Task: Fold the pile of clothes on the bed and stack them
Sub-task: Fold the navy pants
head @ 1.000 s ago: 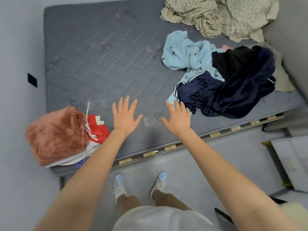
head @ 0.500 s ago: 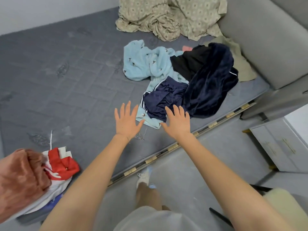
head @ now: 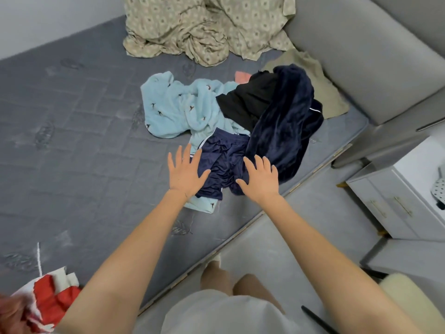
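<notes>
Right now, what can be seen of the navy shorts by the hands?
The navy shorts are thin, shiny dark-blue fabric with white side stripes, crumpled near the mattress edge. They lie on the light blue fleece; the dark velvety garment overlaps their right side. The left hand and right hand spread open over them; contact unclear.

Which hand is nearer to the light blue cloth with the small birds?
Left. The left hand has its fingers over a strip of the light blue cloth; the right hand is farther to the right, over the dark blue shorts.
</notes>
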`<state>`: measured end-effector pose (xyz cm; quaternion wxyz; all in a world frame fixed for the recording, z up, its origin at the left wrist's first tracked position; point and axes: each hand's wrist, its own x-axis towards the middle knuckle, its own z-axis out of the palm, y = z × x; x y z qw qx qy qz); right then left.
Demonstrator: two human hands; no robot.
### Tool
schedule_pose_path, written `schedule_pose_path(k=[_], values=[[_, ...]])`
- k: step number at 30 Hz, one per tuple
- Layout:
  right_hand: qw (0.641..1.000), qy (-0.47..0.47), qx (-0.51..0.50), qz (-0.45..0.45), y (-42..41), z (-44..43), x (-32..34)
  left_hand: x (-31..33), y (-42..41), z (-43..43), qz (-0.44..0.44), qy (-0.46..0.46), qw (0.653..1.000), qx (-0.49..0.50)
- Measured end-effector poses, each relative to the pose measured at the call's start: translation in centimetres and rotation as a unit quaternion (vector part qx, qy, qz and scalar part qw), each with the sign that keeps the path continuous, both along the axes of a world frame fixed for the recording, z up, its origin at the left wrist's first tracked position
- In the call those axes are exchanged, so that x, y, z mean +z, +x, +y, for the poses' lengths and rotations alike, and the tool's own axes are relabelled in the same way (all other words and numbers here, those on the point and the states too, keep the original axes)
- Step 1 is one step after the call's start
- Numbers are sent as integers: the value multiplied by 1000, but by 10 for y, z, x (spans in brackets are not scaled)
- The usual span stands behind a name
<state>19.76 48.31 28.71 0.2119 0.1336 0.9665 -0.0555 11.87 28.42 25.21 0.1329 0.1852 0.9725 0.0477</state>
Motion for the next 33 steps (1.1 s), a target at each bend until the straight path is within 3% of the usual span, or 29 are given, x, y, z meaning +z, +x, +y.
schedule_pose_path(k=[13,24,30,33], values=[[999,-35,30,-3,-107,82,-67,-79,-94,71,-50,-32,998,6],[983,-84,160,-20,-200,135,-189,-200,-145,130,-102,44,986,125],[981,-95,167,-36,-239,148,-246,-241,-178,149,-70,138,963,221],[978,-105,172,-45,-248,149,-262,-250,-188,154,-69,134,952,267]])
